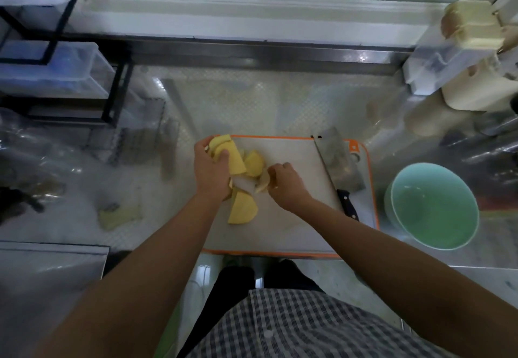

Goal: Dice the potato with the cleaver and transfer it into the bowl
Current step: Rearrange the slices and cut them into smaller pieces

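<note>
Yellow potato slices (242,210): left hand (211,172) grips several, right hand (286,184) pinches one; one cleaver (339,161), one bowl (434,206) nearby.

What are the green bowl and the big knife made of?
The bowl looks like glazed ceramic, perhaps plastic: smooth, mint green, faintly glossy. The cleaver has a dull grey blade, probably steel, and a glossy black handle, plastic or wood; I cannot tell which.

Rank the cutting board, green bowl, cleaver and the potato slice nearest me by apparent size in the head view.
1. cutting board
2. green bowl
3. cleaver, about as long as the bowl is wide, but much narrower
4. potato slice
</note>
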A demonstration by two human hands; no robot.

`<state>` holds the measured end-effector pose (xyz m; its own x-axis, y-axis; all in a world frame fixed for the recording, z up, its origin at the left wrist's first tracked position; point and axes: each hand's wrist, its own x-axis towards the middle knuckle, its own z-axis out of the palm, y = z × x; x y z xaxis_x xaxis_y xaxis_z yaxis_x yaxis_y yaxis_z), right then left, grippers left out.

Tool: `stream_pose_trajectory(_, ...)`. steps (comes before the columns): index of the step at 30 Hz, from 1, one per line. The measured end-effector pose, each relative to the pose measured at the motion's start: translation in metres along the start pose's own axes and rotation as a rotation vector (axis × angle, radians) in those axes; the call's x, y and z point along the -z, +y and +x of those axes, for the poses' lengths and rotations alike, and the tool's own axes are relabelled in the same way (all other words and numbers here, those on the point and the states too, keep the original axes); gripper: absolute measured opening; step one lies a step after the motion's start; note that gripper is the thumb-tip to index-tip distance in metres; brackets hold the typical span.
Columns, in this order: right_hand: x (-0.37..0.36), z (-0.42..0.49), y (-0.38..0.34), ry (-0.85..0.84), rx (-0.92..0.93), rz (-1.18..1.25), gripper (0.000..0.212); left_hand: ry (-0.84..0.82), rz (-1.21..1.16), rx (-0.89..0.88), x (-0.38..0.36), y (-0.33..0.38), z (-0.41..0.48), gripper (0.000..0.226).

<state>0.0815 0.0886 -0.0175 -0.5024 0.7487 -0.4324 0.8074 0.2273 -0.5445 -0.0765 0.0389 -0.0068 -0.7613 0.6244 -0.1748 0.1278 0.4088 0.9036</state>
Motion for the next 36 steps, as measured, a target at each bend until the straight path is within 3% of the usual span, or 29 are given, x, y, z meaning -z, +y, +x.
stream_pose_trajectory(5,0.001,0.0,0.006,0.087,-0.007,0.14,0.037,-0.117,-0.031,0.035,0.003,-0.007,-0.002,0.042)
stream_pose_trajectory(8,0.003,-0.003,0.009,-0.012,0.043,0.115,0.035,-0.181,-0.054,0.064,-0.006,-0.007,-0.006,0.039)
stream_pose_trajectory(12,0.027,-0.01,0.028,0.224,-0.096,0.258,0.032,-0.4,-0.085,0.147,-0.026,-0.003,-0.016,0.03)
stream_pose_trajectory(15,0.046,-0.027,0.058,0.335,-0.233,0.157,0.027,-0.569,0.042,0.041,-0.051,0.003,-0.028,0.031)
stream_pose_trajectory(18,0.053,-0.048,0.085,0.309,-0.306,-0.005,0.033,-0.721,0.278,-0.103,-0.079,0.004,-0.04,0.035)
stream_pose_trajectory(22,0.049,-0.059,0.099,0.263,-0.182,0.034,0.038,-0.804,0.67,-0.318,-0.097,0.004,-0.055,0.066)
stream_pose_trajectory(25,0.044,-0.055,0.095,0.156,0.0,0.05,0.059,-0.789,0.952,-0.505,-0.086,0.003,-0.06,0.109)
stream_pose_trajectory(27,0.041,-0.046,0.089,0.09,0.052,0.036,0.071,-0.795,1.052,-0.549,-0.074,0.0,-0.063,0.119)
stream_pose_trajectory(29,0.037,-0.035,0.084,0.027,0.054,-0.014,0.073,-0.791,1.077,-0.546,-0.066,-0.001,-0.066,0.107)
stream_pose_trajectory(33,0.03,-0.022,0.08,-0.012,0.03,-0.046,0.055,-0.723,1.013,-0.518,-0.065,0.0,-0.067,0.066)
stream_pose_trajectory(36,0.032,-0.018,0.082,-0.006,-0.001,0.0,0.049,-0.704,0.93,-0.507,-0.066,-0.006,-0.066,0.058)
